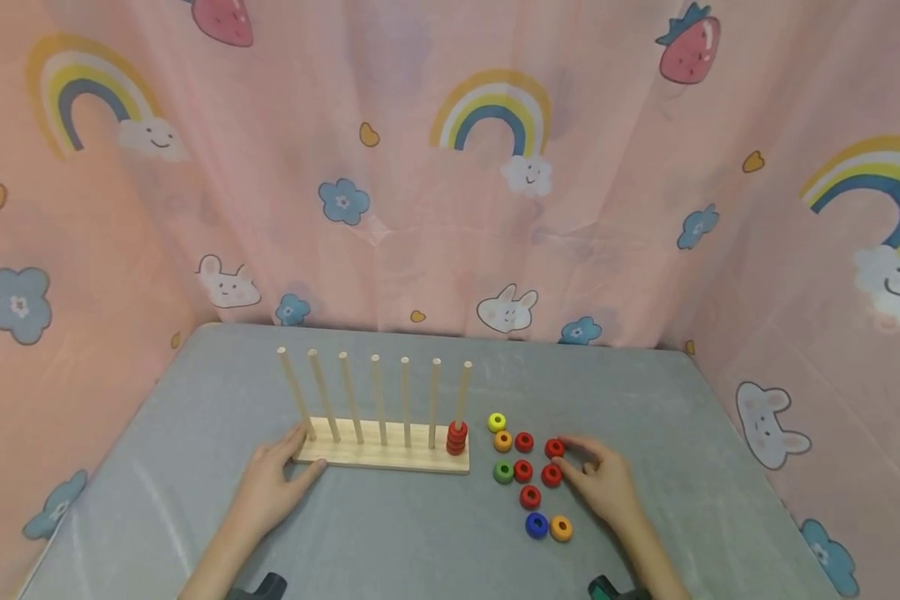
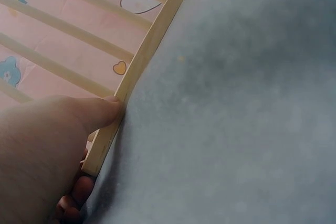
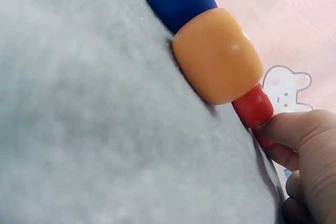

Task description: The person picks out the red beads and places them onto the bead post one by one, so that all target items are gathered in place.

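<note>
A wooden peg stand (image 1: 382, 457) with a row of upright pegs sits on the table, and red beads (image 1: 457, 438) are stacked on its rightmost peg. My left hand (image 1: 273, 479) grips the stand's left end, its thumb on the front edge, seen also in the left wrist view. To the right of the stand my right hand (image 1: 603, 483) pinches a red bead (image 1: 555, 448) lying on the table between thumb and index finger. Another red bead (image 1: 551, 476) lies just in front of the thumb. In the right wrist view the pinched bead is mostly hidden.
Loose beads lie between stand and right hand: a yellow bead (image 1: 497, 422), a green bead (image 1: 503, 472), a blue bead (image 1: 537, 525), an orange bead (image 1: 562, 528) and several others. The grey table (image 1: 390, 542) meets a pink patterned curtain (image 1: 420, 250) behind and at both sides.
</note>
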